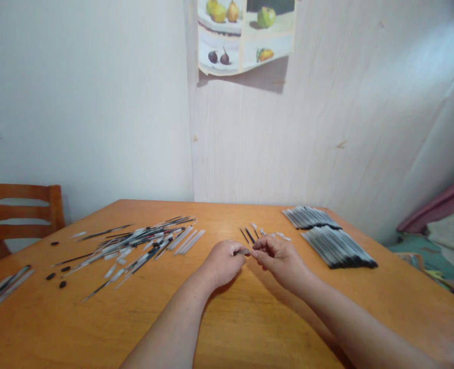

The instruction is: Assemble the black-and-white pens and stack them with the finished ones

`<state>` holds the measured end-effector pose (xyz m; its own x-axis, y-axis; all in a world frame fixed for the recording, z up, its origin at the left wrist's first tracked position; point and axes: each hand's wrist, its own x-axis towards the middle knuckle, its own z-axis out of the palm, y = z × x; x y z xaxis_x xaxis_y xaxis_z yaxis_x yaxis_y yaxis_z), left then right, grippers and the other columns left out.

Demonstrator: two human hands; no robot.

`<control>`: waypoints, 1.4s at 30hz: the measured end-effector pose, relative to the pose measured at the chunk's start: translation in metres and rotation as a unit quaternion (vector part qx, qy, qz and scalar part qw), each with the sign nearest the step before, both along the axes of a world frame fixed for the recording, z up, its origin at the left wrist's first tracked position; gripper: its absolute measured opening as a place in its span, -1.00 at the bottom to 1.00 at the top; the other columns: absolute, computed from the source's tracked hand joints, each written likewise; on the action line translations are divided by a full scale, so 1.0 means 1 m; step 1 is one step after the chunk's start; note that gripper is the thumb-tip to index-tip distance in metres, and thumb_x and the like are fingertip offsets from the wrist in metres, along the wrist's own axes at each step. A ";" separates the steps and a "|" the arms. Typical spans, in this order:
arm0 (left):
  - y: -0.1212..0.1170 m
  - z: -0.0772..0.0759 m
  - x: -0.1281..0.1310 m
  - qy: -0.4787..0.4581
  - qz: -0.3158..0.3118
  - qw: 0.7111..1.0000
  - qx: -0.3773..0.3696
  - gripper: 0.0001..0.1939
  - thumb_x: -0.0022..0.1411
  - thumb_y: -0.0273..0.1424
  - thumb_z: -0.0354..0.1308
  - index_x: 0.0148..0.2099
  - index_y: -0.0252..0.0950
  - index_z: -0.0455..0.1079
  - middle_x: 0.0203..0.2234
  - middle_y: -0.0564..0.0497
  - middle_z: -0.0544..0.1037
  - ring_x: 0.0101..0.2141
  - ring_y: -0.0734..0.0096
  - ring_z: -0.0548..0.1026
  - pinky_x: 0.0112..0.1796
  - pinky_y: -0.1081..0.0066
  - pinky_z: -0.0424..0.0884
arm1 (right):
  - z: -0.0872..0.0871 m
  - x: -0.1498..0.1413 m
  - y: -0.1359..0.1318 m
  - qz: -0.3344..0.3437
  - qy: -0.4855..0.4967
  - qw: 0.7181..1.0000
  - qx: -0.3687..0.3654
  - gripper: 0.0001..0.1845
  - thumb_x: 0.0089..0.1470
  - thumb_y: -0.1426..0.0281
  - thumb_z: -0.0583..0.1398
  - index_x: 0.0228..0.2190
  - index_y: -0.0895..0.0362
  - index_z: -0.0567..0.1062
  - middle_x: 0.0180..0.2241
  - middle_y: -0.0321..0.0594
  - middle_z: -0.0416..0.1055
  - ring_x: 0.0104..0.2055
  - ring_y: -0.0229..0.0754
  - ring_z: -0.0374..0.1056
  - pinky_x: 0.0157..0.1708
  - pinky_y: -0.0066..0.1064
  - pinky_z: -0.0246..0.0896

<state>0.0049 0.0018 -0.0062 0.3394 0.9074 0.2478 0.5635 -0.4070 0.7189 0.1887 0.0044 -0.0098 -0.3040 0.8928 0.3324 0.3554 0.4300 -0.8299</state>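
Note:
My left hand [223, 262] is closed above the middle of the table, its thumb and fingers round a slim greyish pen part [242, 251], most of which is hidden in the grip. Close beside it, my right hand [282, 260] pinches with thumb and forefinger at the end of that part; whatever lies between these fingertips is too small to make out. Just beyond the hands lie a few dark thin pen pieces [250, 234] and several small whitish pieces [282, 236].
Pen parts lie in a loose pile [145, 243] on the wooden table [134, 328]. Black round caps [50, 276] are at the left, near more pen parts [5, 289]. Two rows of clear pens with black ends [338, 247] lie at the right. A chair [22, 207] stands left.

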 end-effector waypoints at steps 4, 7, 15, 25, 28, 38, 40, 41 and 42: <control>-0.001 0.002 0.001 0.001 0.003 1.000 0.004 -0.69 0.05 -0.49 -0.02 -0.26 -0.35 0.55 -0.38 0.00 0.60 -0.34 0.38 0.48 -0.29 0.45 0.30 | 0.005 -0.002 -0.002 0.004 0.030 0.999 -0.017 -0.82 0.03 0.27 0.19 -0.42 0.15 0.44 -0.54 -0.33 0.30 -0.55 -0.32 0.20 -0.56 -0.46 0.12; -0.001 0.002 0.001 -0.003 0.009 1.000 0.007 -0.67 0.06 -0.49 -0.02 -0.23 -0.33 0.55 -0.31 -0.02 0.61 -0.28 0.36 0.49 -0.24 0.43 0.32 | 0.011 -0.002 -0.005 0.006 0.044 0.998 -0.036 -0.82 0.03 0.28 0.17 -0.41 0.15 0.44 -0.56 -0.32 0.33 -0.52 -0.29 0.25 -0.49 -0.44 0.16; -0.001 0.002 0.000 0.012 -0.002 1.000 0.016 -0.68 0.06 -0.49 -0.03 -0.27 -0.33 0.55 -0.38 0.00 0.59 -0.32 0.37 0.47 -0.28 0.44 0.29 | 0.009 -0.004 -0.005 -0.002 0.058 0.997 -0.059 -0.85 -0.01 0.34 0.17 -0.35 0.15 0.41 -0.59 -0.35 0.36 -0.53 -0.27 0.29 -0.47 -0.43 0.17; -0.004 0.002 0.002 0.004 0.009 1.000 -0.006 -0.68 0.06 -0.50 -0.02 -0.25 -0.35 0.56 -0.44 0.02 0.55 -0.34 0.36 0.43 -0.28 0.45 0.27 | 0.002 -0.004 -0.003 0.010 0.073 0.996 -0.056 -0.88 0.00 0.38 0.16 -0.36 0.14 0.42 -0.57 -0.34 0.39 -0.52 -0.28 0.30 -0.46 -0.43 0.18; -0.004 0.003 0.003 0.004 0.011 1.000 -0.019 -0.69 0.06 -0.49 -0.01 -0.26 -0.35 0.55 -0.45 0.03 0.54 -0.33 0.35 0.42 -0.29 0.46 0.27 | 0.000 -0.003 -0.002 0.008 0.061 0.997 -0.051 -0.88 0.00 0.38 0.16 -0.35 0.14 0.43 -0.56 -0.34 0.39 -0.51 -0.27 0.31 -0.46 -0.43 0.18; -0.004 0.003 0.003 0.004 0.001 1.000 -0.021 -0.70 0.03 -0.51 -0.03 -0.32 -0.37 0.54 -0.49 0.04 0.51 -0.37 0.38 0.40 -0.30 0.47 0.26 | -0.001 -0.003 -0.001 0.014 0.047 0.998 -0.043 -0.87 -0.01 0.45 0.14 -0.35 0.15 0.44 -0.55 -0.35 0.39 -0.51 -0.29 0.29 -0.45 -0.45 0.16; -0.004 0.002 0.003 0.004 -0.003 1.000 -0.019 -0.70 0.02 -0.52 -0.04 -0.33 -0.37 0.54 -0.49 0.05 0.51 -0.38 0.39 0.40 -0.31 0.47 0.25 | -0.002 -0.002 -0.001 0.011 0.045 0.998 -0.040 -0.87 -0.02 0.45 0.14 -0.35 0.15 0.44 -0.54 -0.34 0.40 -0.51 -0.29 0.30 -0.46 -0.45 0.16; -0.004 0.002 0.003 0.005 -0.004 1.000 -0.017 -0.70 0.01 -0.52 -0.04 -0.34 -0.37 0.53 -0.49 0.05 0.50 -0.39 0.40 0.40 -0.32 0.47 0.25 | -0.002 -0.002 -0.001 0.010 0.042 0.998 -0.039 -0.87 -0.02 0.45 0.14 -0.35 0.15 0.45 -0.54 -0.34 0.40 -0.51 -0.29 0.30 -0.46 -0.45 0.17; -0.003 0.001 0.003 0.006 -0.004 1.000 -0.015 -0.71 0.01 -0.52 -0.04 -0.35 -0.37 0.53 -0.49 0.05 0.50 -0.39 0.40 0.40 -0.33 0.47 0.25 | -0.003 -0.002 0.000 0.011 0.040 0.998 -0.039 -0.87 -0.02 0.45 0.15 -0.35 0.15 0.45 -0.54 -0.34 0.40 -0.51 -0.29 0.30 -0.46 -0.45 0.17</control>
<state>0.0080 -0.0016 -0.0049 0.3488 0.9120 0.2159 0.5689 -0.3891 0.7245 0.1869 0.0042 -0.0128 -0.2993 0.9104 0.2855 0.2783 0.3695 -0.8866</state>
